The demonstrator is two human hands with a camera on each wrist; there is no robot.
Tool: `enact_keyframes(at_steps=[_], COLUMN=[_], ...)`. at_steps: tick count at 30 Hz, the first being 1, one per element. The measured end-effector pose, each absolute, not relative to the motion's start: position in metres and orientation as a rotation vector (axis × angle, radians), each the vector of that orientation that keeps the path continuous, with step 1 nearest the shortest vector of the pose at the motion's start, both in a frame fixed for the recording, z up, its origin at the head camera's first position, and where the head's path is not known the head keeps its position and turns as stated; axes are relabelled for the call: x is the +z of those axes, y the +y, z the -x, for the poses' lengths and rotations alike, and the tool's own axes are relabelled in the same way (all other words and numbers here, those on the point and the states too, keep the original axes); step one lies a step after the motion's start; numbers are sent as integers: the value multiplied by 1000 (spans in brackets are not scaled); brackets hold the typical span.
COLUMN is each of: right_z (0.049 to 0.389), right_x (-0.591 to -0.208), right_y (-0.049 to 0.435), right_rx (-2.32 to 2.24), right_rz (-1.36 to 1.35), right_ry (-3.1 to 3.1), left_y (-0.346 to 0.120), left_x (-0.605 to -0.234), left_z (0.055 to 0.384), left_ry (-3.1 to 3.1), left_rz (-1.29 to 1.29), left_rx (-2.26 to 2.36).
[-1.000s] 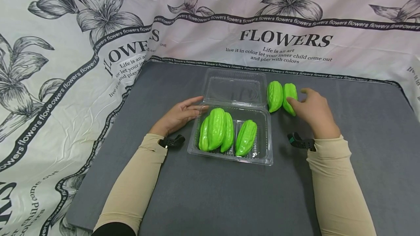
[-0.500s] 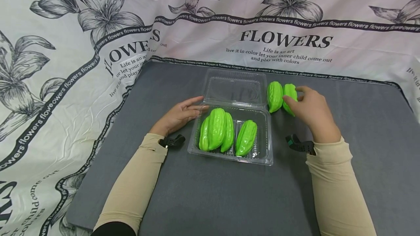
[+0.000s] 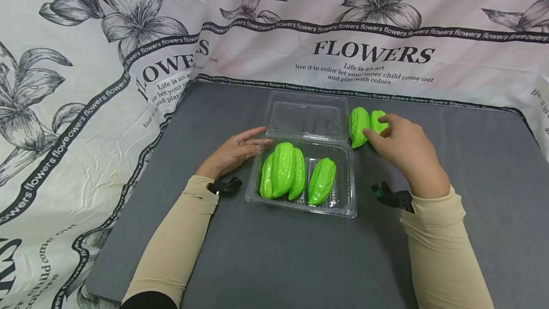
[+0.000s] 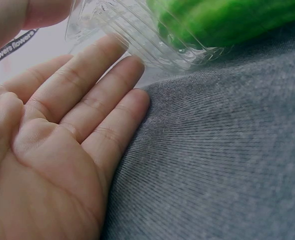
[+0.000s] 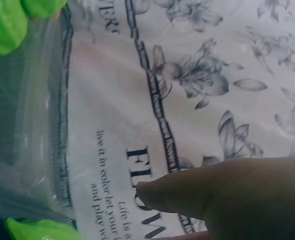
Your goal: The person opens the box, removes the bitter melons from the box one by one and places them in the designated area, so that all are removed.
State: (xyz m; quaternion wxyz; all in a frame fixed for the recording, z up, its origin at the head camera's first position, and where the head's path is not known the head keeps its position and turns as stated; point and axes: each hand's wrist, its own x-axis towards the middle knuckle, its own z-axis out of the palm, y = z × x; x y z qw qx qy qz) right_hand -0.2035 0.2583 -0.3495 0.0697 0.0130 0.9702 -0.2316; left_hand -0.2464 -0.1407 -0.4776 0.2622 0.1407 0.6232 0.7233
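In the head view a clear plastic clamshell box lies with its lid folded back. Several bright green, ridged bitter melons lie in its base, bunched at the left with one bitter melon apart at the right. My left hand rests at the box's left edge, fingers extended; the left wrist view shows its fingertips by the clear wall. Two more bitter melons lie beside the lid. My right hand, thumb and index apart, hovers by the right one, partly covering it; the nearer is uncovered.
The grey tabletop extends around the box. A white flower-printed cloth hangs behind the table and down its left side. Dark wrist straps sit on both wrists.
My right hand has shifted slightly left and toward me, now covering more of the rightmost bitter melon. The left hand, the box and the melons stay in place.
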Motion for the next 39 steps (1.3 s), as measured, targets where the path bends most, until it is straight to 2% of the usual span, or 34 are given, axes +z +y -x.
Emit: enact_keyframes(at_steps=[12,39], right_z=[187,167], right_x=[-333,-333], right_y=[245,203], right_rx=[-663,-557], right_rz=[44,250], right_ry=[2891,2862], left_y=[-141,-141], left_x=[-478,-478], left_z=[247,247], left_ry=[1681,1668], left_rz=[-369,-375], left_rx=[1960,1962])
